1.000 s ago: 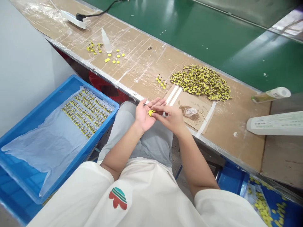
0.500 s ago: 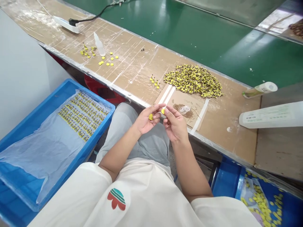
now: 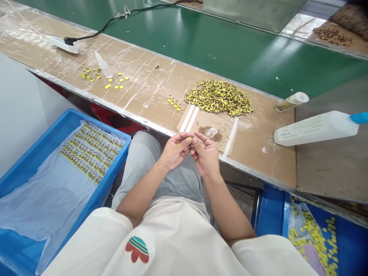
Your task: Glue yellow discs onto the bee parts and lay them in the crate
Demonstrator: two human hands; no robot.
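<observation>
Above my lap, at the bench's front edge, my left hand and my right hand meet at the fingertips. Pinched between them is a small yellow disc, mostly covered by the fingers. A sliver of another yellow piece shows at my left fingers. Just beyond the hands, a small clear cup sits on a wet brown patch of a cardboard sheet, with a thin stick beside it. Behind it lies a heap of small yellow-and-dark pieces. Several figures on yellow discs stand left of the heap.
A blue tray at left holds rows of yellow-based figures on a white sheet. Along the bench are a white dropper bottle, loose yellow discs, a clear cylinder and a large white bottle. Yellow discs fill a lower-right bin.
My hands have drawn closer together, the left thumb now up against the yellow disc. Less of the second yellow piece in my left hand shows. The view has shifted to the right.
</observation>
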